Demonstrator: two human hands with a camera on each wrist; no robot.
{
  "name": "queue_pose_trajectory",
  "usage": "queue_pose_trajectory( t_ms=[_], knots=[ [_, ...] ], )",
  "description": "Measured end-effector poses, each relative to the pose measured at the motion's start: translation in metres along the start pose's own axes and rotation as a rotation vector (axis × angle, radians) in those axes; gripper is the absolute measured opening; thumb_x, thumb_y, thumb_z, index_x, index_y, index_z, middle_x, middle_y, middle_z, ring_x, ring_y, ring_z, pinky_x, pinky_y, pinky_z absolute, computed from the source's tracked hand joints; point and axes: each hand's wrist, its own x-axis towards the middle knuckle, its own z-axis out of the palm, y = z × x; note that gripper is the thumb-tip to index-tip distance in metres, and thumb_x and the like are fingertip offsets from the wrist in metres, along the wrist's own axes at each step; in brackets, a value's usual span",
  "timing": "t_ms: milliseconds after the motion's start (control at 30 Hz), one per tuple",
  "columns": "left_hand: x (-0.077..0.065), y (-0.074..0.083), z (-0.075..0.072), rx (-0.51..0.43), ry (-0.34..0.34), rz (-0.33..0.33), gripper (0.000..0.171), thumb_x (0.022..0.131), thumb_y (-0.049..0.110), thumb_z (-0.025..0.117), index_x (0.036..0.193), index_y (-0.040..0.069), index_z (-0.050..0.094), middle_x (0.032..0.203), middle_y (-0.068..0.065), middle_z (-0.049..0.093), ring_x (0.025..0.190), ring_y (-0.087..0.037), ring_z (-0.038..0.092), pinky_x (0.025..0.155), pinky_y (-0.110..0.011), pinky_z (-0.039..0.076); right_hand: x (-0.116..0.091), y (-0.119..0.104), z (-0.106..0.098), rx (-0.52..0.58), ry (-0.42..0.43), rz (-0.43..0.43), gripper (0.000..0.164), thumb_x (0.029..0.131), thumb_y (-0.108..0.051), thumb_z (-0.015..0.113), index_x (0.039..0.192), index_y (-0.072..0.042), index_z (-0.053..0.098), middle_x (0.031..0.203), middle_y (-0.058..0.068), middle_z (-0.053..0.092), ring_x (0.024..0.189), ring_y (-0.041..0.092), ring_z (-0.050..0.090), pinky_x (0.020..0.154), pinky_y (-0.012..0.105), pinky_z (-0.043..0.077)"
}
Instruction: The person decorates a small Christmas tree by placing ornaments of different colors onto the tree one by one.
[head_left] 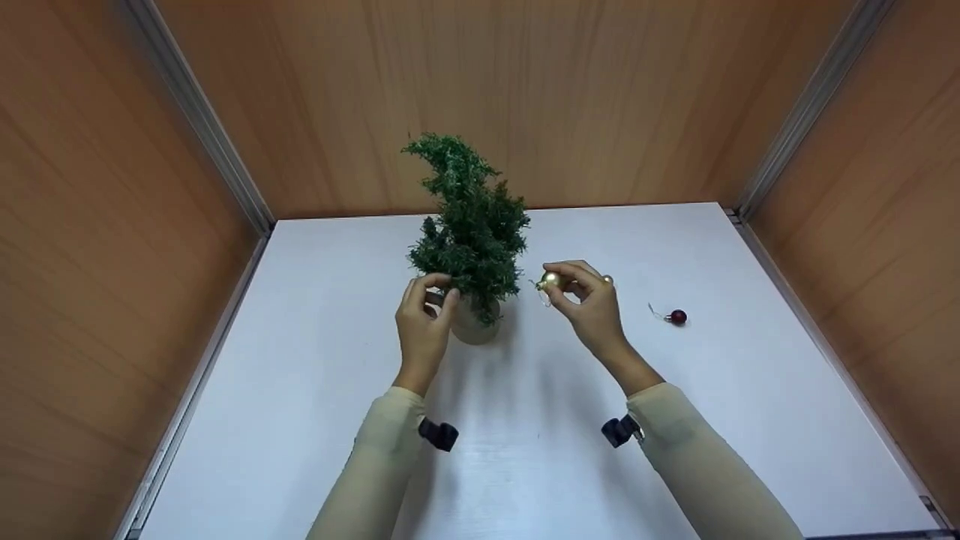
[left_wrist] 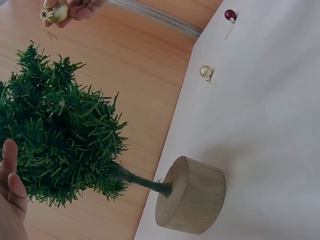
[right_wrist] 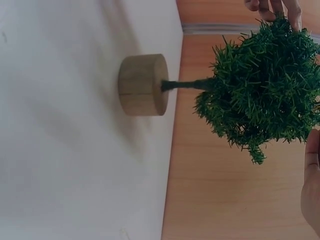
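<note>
A small artificial Christmas tree point(head_left: 469, 232) stands upright on a round wooden base point(left_wrist: 197, 197), its tip bent to the left. My left hand point(head_left: 426, 326) is at the tree's lower left side, fingertips at the green foliage; in the left wrist view its thumb and finger are apart. To the right of the tree, my right hand point(head_left: 592, 307) pinches a gold Christmas bauble point(head_left: 551, 279) between thumb and fingers, with its thread loop hanging toward the tree. The right wrist view shows the right hand's fingers point(right_wrist: 312, 155) beside the foliage, the bauble hidden there.
A dark red bauble point(head_left: 678, 317) with a thread lies on the white table point(head_left: 300, 337) to the right. Another gold bauble point(left_wrist: 206, 71) lies near it, mostly hidden behind the right hand in the head view. Wood-grain panels point(head_left: 600, 97) enclose the back and sides.
</note>
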Motion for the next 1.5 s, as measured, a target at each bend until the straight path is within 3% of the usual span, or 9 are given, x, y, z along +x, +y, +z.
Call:
queue_pose_trajectory(
  t_ms=[367,733,933,1267,1500],
  knots=[
    [0.003,0.005,-0.006,-0.012,0.030,-0.007,0.018,0.096,0.019,0.066,0.111,0.010,0.065,0.103,-0.002,0.062,0.079,-0.011,0.059,0.064,-0.027,0.045,0.003,0.004,0.003,0.006,-0.008,0.009,0.027,0.090,-0.001,0.068,0.117,0.004,0.067,0.113,0.015,0.064,0.096,0.014,0.062,0.087,0.028,0.054],
    [0.004,0.018,-0.009,-0.053,0.073,-0.002,0.012,0.096,0.018,0.066,0.104,0.010,0.067,0.096,-0.002,0.062,0.075,-0.019,0.057,0.061,-0.030,0.044,0.004,0.001,0.005,0.021,-0.016,0.008,0.028,0.090,0.000,0.068,0.118,0.006,0.066,0.115,0.018,0.063,0.095,0.012,0.061,0.086,0.026,0.053],
    [0.001,0.026,-0.006,-0.089,0.068,0.013,0.010,0.095,0.018,0.067,0.101,0.010,0.068,0.091,-0.002,0.062,0.072,-0.014,0.053,0.060,-0.028,0.042,0.003,-0.002,0.005,0.026,-0.017,-0.001,0.028,0.091,0.001,0.067,0.117,0.009,0.065,0.114,0.020,0.063,0.091,0.011,0.059,0.084,0.025,0.053],
    [-0.003,0.044,0.003,-0.125,0.007,0.086,0.008,0.092,0.000,0.066,0.100,-0.001,0.066,0.088,-0.011,0.066,0.062,-0.020,0.058,0.054,-0.031,0.048,0.001,-0.006,0.007,0.009,-0.018,0.003,0.027,0.091,-0.001,0.068,0.116,0.007,0.066,0.114,0.021,0.063,0.092,0.010,0.059,0.085,0.027,0.054],
    [-0.004,0.076,0.003,-0.175,-0.054,0.080,0.007,0.091,-0.003,0.065,0.098,-0.005,0.064,0.084,-0.013,0.065,0.061,-0.026,0.061,0.055,-0.032,0.052,-0.001,-0.005,0.009,0.022,-0.016,0.005,0.027,0.091,-0.001,0.068,0.117,0.007,0.066,0.114,0.018,0.063,0.094,0.011,0.060,0.085,0.024,0.053]
  ],
)
